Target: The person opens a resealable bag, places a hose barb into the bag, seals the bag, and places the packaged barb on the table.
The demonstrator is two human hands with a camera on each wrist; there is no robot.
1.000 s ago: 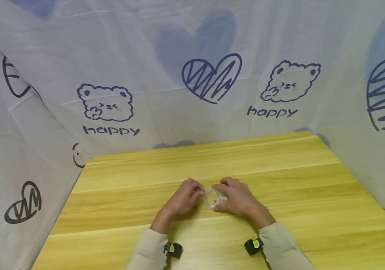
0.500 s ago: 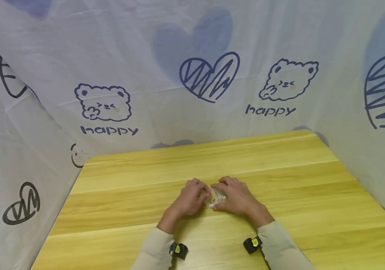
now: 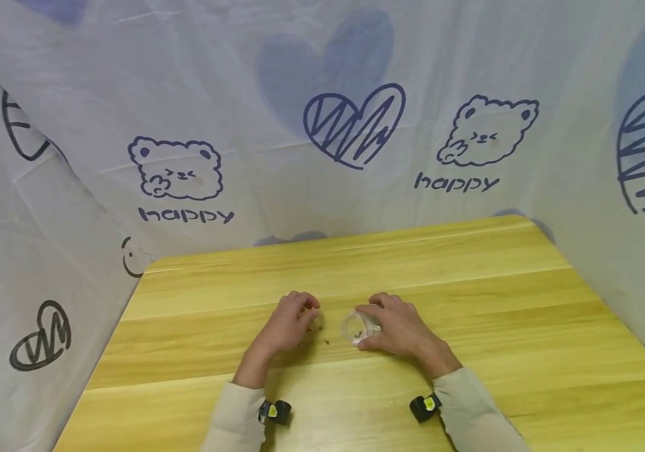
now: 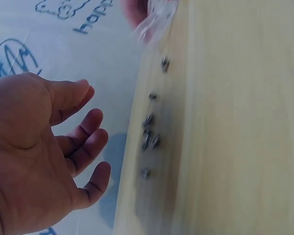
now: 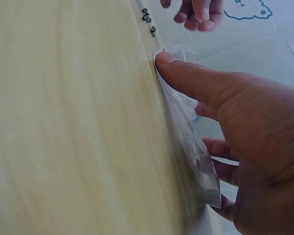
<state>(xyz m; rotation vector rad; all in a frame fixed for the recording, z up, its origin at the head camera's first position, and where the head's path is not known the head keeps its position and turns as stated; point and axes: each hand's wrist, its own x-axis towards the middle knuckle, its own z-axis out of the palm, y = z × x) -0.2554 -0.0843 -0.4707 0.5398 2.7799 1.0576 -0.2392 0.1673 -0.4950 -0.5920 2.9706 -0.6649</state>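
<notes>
My right hand (image 3: 404, 329) holds a clear plastic bag (image 5: 188, 142) by its mouth, thumb on the near side and fingers on the far side, keeping the mouth spread. A few small dark bits (image 3: 358, 334) show inside the bag. To the left, my left hand (image 4: 44, 147) hovers over several small metal pieces (image 4: 148, 120) that look like screws, strewn in a rough line on the tabletop. Its fingers are loosely bent, thumb close to the index finger, with nothing visible between them. In the head view this hand partly hides the small pieces.
The wood-grain table (image 3: 215, 289) reaches to a printed cloth (image 3: 277, 157) behind it and at both sides. A black wrist camera (image 3: 279, 411) sits at the left sleeve, another black camera (image 3: 425, 407) at the right sleeve.
My left hand went right to the bag's mouth, then drew back left over the small metal pieces, uncovering some of them. My right hand stays in place with the bag.
</notes>
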